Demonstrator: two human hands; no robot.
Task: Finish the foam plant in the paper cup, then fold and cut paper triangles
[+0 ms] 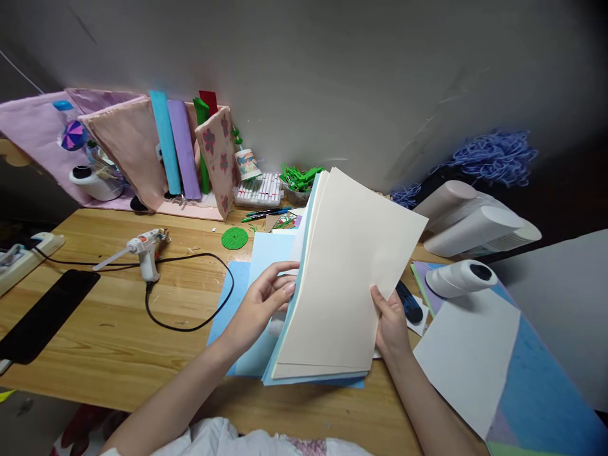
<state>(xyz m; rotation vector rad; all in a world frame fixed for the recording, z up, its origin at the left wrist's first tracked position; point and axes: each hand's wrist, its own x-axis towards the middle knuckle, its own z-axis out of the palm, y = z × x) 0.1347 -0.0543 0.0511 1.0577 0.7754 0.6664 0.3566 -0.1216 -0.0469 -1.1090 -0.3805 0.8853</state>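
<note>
A stack of paper sheets (pixel 349 253), cream on top with light blue ones beneath, is held up tilted above the table. My right hand (pixel 392 320) grips its right edge, thumb on the front and the other fingers hidden behind. My left hand (pixel 268 294) is at the stack's left edge, fingers apart and bent a little; some fingertips are partly hidden by the paper. Below the stack lie light blue sheets (pixel 263 259) and a deeper blue sheet (pixel 221 320). Beside my right hand is a dark blue utility knife (pixel 409 303) on a small white piece.
On the left are a hot glue gun (pixel 149 253) with a looping cord, a phone (pixel 50 313) and a power strip (pixel 23 259). A green disc (pixel 234 238), a marker box (pixel 259 190) and a pink organizer (pixel 128 152) stand further back. At right are a thread cone (pixel 460 278) and a white sheet (pixel 468 354).
</note>
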